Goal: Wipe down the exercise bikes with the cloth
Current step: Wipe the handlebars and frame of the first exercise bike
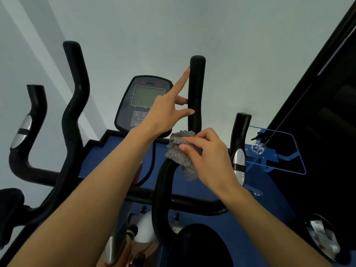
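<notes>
I stand over an exercise bike with black foam handlebars (196, 89) and a grey console (134, 105) with a screen. My right hand (208, 151) presses a fuzzy grey cloth (179, 151) against the right upright handlebar, low down where it bends. My left hand (165, 112) is spread, with its fingertips resting on the left side of the same bar higher up. The left handlebar (75, 105) rises at the left. The black saddle (200, 245) is at the bottom centre.
A silver-sensor grip (238, 160) stands to the right and another (21, 132) at the far left. A blue rack (277, 157) holding a clear spray bottle (258, 147) is at the right, beside a dark wall panel. The floor is blue; pale walls lie ahead.
</notes>
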A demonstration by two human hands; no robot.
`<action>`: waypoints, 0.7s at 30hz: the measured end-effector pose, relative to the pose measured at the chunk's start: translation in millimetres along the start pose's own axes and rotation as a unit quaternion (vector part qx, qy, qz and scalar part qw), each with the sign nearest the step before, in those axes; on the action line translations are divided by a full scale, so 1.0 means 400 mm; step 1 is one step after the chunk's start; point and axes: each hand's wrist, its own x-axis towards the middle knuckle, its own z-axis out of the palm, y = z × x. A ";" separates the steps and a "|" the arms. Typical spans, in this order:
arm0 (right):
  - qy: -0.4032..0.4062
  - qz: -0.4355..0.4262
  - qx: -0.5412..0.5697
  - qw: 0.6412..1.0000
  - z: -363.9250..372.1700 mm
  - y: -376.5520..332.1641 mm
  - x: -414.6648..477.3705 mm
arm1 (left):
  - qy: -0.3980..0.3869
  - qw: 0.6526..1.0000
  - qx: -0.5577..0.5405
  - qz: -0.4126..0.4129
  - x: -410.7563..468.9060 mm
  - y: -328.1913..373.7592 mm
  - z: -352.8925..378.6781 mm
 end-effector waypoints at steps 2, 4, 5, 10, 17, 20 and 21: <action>0.036 0.004 -0.002 0.999 -0.004 0.003 0.011 | 0.001 1.000 0.002 0.001 0.000 -0.002 0.000; 0.048 0.005 -0.021 0.999 -0.006 0.004 0.022 | -0.001 1.000 0.004 0.002 -0.001 -0.003 -0.001; 0.047 0.001 -0.037 0.998 -0.006 0.005 0.026 | -0.003 1.000 0.007 0.002 -0.001 -0.004 -0.002; 0.030 0.009 -0.076 0.997 0.009 0.007 0.042 | -0.004 1.000 0.012 0.009 -0.002 -0.012 -0.002; 0.020 0.007 -0.064 0.998 0.027 0.002 0.012 | -0.008 1.000 0.009 0.008 -0.001 -0.007 0.001; 0.011 -0.003 -0.059 0.998 0.038 -0.007 -0.006 | -0.010 1.000 0.016 0.004 -0.004 -0.003 0.001; 0.008 -0.005 -0.055 0.998 0.038 -0.007 -0.006 | -0.009 1.000 0.018 0.004 -0.005 -0.001 0.001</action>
